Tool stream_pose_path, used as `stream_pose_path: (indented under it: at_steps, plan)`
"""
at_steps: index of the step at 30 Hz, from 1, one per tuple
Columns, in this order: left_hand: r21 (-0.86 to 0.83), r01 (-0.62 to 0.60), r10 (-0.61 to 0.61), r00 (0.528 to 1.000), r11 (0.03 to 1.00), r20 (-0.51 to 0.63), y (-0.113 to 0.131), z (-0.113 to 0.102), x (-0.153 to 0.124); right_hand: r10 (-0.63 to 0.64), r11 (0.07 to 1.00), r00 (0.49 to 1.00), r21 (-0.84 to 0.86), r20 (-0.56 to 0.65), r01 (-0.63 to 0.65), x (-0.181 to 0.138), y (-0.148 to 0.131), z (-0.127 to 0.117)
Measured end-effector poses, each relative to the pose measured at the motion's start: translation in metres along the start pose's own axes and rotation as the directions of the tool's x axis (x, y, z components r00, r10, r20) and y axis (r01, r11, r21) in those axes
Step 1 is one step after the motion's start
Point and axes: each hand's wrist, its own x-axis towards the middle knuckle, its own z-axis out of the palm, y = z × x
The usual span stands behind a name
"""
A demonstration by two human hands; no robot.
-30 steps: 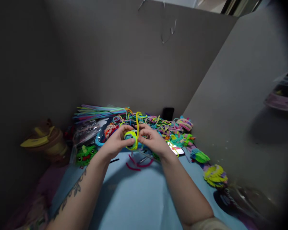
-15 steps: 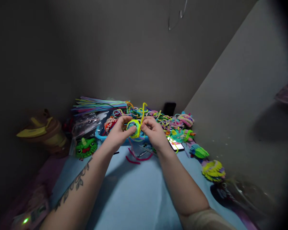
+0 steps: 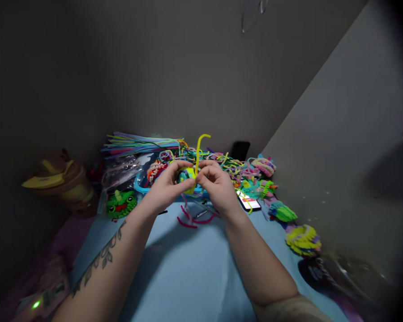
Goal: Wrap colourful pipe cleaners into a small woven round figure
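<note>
Nearest me, a small green light (image 3: 36, 304) glows at the lower left, and my bare forearms, the left one bearing a leafy tattoo, reach out over a pale blue cloth (image 3: 188, 273); at the right edge of the cloth lie a dark cap-like item (image 3: 314, 273), a fluffy yellow chenille piece (image 3: 303, 239) and, just beyond it, a green-and-blue one (image 3: 282, 211); some magenta pipe cleaners (image 3: 187, 225) lie curved on the cloth below my hands; above them, at the middle of my view, my left hand (image 3: 170, 185) grips a small yellow-and-teal chenille piece (image 3: 190, 173) between thumb and fingers, partly hidden by them; my right hand (image 3: 218, 185) is close against it, thumb and forefinger pinched on a yellow pipe cleaner (image 3: 198, 154) that rises upright and bends over at its tip; to the left sits a green chenille face (image 3: 121, 205) with a red mouth, and to the right a phone (image 3: 251, 205) with a lit screen; behind my hands a blue tray (image 3: 141, 188) and a tangled heap of pipe cleaners (image 3: 235, 169) spread out, with a bundle of straight pipe cleaners (image 3: 141, 144) farther left and a dark upright object (image 3: 240, 150) near the grey wall (image 3: 188, 80)
</note>
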Motion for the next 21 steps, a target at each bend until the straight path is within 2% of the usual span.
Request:
stream_pose_path:
  at_steps: [4, 9, 16, 21]
  plan:
    - [0.098, 0.002, -0.007, 0.999, 0.995, 0.053, 0.003, -0.005, -0.001, 0.034, 0.999, 0.999, 0.02, -0.001, -0.034, -0.001, -0.006, -0.001]
    - [0.112, 0.009, -0.022, 0.993, 0.994, 0.117, 0.003, -0.011, -0.002, 0.048, 0.999, 0.999, -0.016, 0.003, -0.048, 0.0, -0.008, -0.004]
    - [0.033, 0.141, -0.143, 0.984, 0.99, 0.108, 0.009, -0.007, -0.003, 0.051, 0.997, 0.997, -0.061, 0.059, -0.047, 0.0, -0.009, -0.005]
    - [0.076, 0.098, -0.106, 0.99, 0.992, 0.098, 0.005, -0.007, -0.002, 0.082, 0.995, 0.994, -0.058, 0.071, -0.078, 0.0, -0.008, -0.002]
